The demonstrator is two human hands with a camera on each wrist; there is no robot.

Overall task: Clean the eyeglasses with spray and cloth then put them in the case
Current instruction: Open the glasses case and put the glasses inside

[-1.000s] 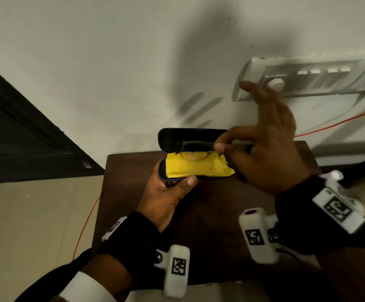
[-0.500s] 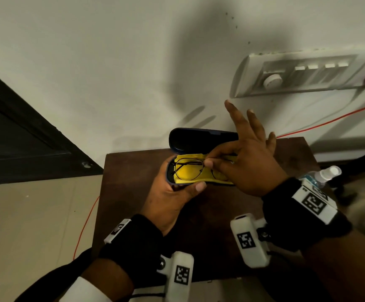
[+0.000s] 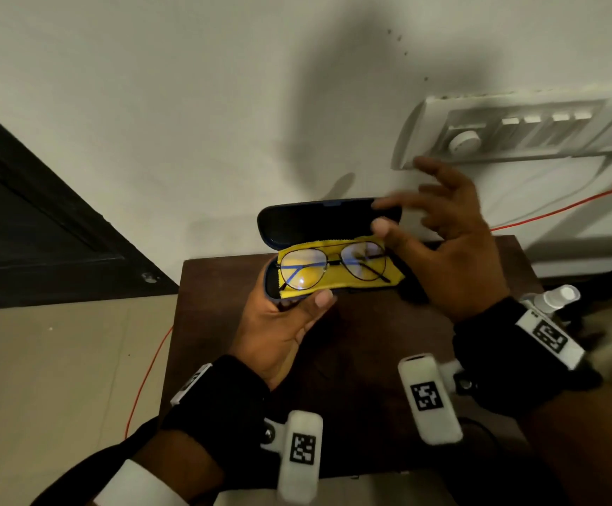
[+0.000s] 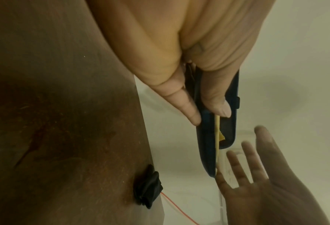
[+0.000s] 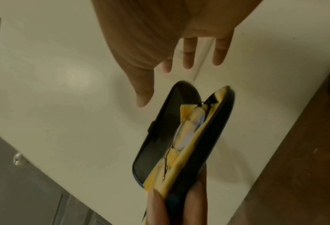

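Observation:
The thin-rimmed eyeglasses (image 3: 333, 264) (image 5: 187, 129) lie folded on a yellow cloth (image 3: 337, 283) (image 5: 179, 164) inside the open dark blue case (image 3: 319, 220) (image 4: 208, 137) (image 5: 160, 137). My left hand (image 3: 286, 323) (image 4: 198, 97) grips the case's lower half from the left end, thumb on its front rim. My right hand (image 3: 443, 242) (image 5: 179, 65) hovers at the case's right end, fingers spread and holding nothing, blurred with motion. A spray bottle (image 3: 556, 297) shows behind my right wrist.
The case is held above a small dark wooden table (image 3: 352, 359) against a white wall. A crumpled black cloth (image 4: 147, 191) lies on the table. A switch panel (image 3: 509, 133) and an orange cable (image 3: 571, 210) are on the wall at the right. A dark door (image 3: 23, 220) stands left.
My right hand laid the eyeglasses onto the yellow cloth in the case, let go of them and lifted away to the right with fingers spread. The left hand kept holding the case.

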